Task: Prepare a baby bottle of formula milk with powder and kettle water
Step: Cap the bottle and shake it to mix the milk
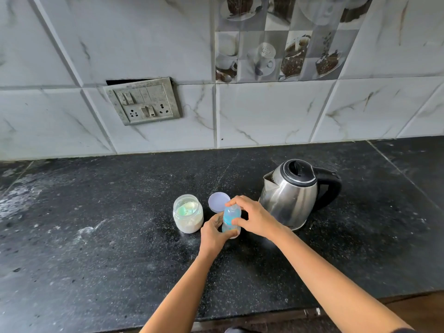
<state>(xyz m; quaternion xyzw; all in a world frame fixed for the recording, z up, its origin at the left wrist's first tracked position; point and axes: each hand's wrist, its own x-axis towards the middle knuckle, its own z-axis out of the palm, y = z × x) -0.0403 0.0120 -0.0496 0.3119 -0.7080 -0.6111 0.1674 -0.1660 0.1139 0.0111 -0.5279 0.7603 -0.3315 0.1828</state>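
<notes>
A dark speckled counter (96, 236) runs below a marble-tiled wall (264, 111) with a switchboard (143, 100). The bottle (231, 216) stands near the counter's middle, between the jar (188, 213) and the kettle (290, 195). The left hand (212, 233) grips its lower part. The right hand (252, 216) curls over its top, thumb on its side. The open jar holds white powder and a green scoop (186, 209). A pale lid (217, 202) lies just behind the bottle. The kettle's lid is down, its handle pointing right.
</notes>
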